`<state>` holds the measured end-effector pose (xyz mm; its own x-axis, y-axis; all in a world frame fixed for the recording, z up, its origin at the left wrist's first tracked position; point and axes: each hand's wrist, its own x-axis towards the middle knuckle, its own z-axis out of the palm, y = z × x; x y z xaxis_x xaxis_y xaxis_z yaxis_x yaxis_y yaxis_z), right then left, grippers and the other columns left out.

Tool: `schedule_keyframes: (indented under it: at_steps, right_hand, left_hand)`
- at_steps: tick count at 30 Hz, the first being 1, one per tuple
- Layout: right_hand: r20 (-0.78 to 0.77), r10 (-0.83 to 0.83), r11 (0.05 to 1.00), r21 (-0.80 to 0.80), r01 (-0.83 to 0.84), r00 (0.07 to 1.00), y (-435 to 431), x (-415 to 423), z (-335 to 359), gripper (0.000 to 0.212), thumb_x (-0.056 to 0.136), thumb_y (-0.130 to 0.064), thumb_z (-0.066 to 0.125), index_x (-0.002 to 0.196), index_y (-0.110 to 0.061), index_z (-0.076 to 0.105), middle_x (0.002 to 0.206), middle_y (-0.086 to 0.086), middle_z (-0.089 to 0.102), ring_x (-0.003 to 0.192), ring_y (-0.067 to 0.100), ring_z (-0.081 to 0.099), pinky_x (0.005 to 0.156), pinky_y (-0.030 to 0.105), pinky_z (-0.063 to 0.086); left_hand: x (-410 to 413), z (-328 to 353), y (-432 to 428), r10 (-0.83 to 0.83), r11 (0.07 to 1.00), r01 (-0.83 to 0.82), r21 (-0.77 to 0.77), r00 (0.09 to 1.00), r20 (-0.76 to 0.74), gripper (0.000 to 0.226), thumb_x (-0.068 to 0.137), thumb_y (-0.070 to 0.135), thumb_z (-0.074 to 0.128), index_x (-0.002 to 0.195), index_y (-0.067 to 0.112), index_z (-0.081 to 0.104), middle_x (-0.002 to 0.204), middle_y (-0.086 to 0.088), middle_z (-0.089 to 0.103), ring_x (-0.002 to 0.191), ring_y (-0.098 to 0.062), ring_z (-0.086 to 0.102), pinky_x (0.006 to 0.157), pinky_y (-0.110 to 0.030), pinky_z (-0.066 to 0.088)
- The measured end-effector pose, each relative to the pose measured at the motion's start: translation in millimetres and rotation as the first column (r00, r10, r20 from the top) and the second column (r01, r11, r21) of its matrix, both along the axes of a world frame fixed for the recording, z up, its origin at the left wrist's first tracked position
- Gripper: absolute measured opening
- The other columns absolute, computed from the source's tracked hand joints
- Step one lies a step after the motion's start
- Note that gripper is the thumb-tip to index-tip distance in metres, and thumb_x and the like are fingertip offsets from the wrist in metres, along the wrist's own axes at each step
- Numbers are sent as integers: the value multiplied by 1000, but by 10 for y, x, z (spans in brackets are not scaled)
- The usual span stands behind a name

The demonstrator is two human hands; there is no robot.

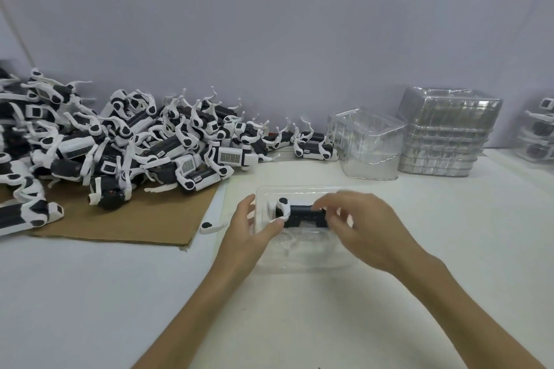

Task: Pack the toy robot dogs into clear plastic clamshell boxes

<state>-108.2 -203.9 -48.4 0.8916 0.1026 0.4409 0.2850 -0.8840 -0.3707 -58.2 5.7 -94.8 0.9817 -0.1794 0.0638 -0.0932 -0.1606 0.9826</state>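
A black-and-white toy robot dog (pixel 299 214) lies on its side in an open clear clamshell box (pixel 302 257) on the white table in front of me. My left hand (pixel 248 231) holds the box's left end, its thumb against the dog's white leg. My right hand (pixel 362 228) is over the dog's right end with curled fingers pinching it. A large heap of robot dogs (pixel 126 141) fills the left side, partly on cardboard (pixel 144 219).
Clear empty clamshell boxes (pixel 368 144) and a taller stack of them (pixel 446 132) stand at the back right. Packed boxes (pixel 539 132) show at the far right edge. A loose white dog leg (pixel 211 226) lies by the cardboard's corner. A grey wall backs the table.
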Motion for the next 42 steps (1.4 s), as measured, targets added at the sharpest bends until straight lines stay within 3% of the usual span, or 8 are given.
schedule_keyframes:
  at_steps: [4, 15, 21, 24, 28, 31, 35, 42]
  right_hand:
    - [-259, -14, 906, -412, -98, 966, 192, -5, 95, 36, 96, -25, 34, 119, -40, 58, 90, -8, 60, 81, 15, 47, 94, 36, 36]
    - [-651, -55, 860, -416, -295, 757, 304, 313, 224, 47, 87, -28, 55, 132, -38, 49, 86, -9, 50, 93, 24, 52, 77, 36, 49]
    - [-627, -51, 877, -401, -265, 777, 313, 298, 136, 43, 88, -22, 57, 130, -31, 55, 92, -10, 53, 93, 20, 52, 77, 34, 48]
    - [-605, -31, 876, -400, -270, 796, 320, 272, 85, 49, 87, -22, 56, 135, -30, 51, 118, -5, 60, 113, 22, 53, 101, 37, 46]
    - [-528, -22, 872, -426, -242, 849, 296, 276, 40, 34, 86, -21, 57, 120, -26, 57, 94, -10, 56, 91, 19, 53, 83, 31, 47]
    - [-460, -24, 865, -454, -212, 887, 328, 275, 4, 27, 85, -20, 57, 112, -22, 60, 99, -8, 64, 95, 21, 59, 96, 34, 46]
    - [-288, -13, 885, -449, -123, 957, 290, 184, -108, 35, 83, -20, 57, 118, -25, 61, 98, -3, 68, 99, 22, 62, 108, 33, 37]
    - [-67, -85, 905, -423, 49, 994, 256, -59, 37, 38, 89, -45, 57, 125, -34, 49, 100, -9, 68, 99, 19, 62, 86, 34, 32]
  left_hand:
    - [13, -27, 8, 33, 999, -34, 36, 999, 25, 72, 87, 38, 74, 148, 41, 37, 141, 11, 44, 124, -11, 50, 96, -28, 36]
    - [-3, -81, -17, 3, 987, -25, 156, 990, 142, 48, 93, 36, 67, 134, 49, 46, 138, 19, 40, 125, 3, 39, 101, -21, 27]
    - [-48, -54, -26, -30, 949, -82, 305, 938, 344, 26, 95, 33, 64, 114, 50, 61, 151, 15, 32, 138, 0, 29, 105, -22, 24]
    - [-71, -50, -34, -82, 933, -113, 341, 858, 507, 22, 98, 21, 61, 108, 37, 71, 138, 22, 44, 135, 0, 32, 109, -25, 28]
    - [-65, -60, -28, -81, 939, -121, 321, 831, 550, 19, 97, 20, 63, 103, 34, 75, 114, 24, 61, 129, 6, 36, 113, -26, 28]
    - [-68, -60, -31, -70, 953, -116, 281, 816, 574, 12, 95, 27, 61, 102, 33, 68, 107, 25, 63, 123, 18, 35, 113, -21, 28]
    - [-26, -59, -13, -81, 934, -147, 326, 800, 595, 11, 95, 23, 66, 86, 28, 69, 101, 22, 67, 120, -4, 53, 114, -40, 35]
    - [-52, -19, -50, -78, 947, -112, 302, 830, 552, 42, 96, 23, 66, 69, 52, 51, 110, 27, 65, 110, 2, 56, 99, -42, 42]
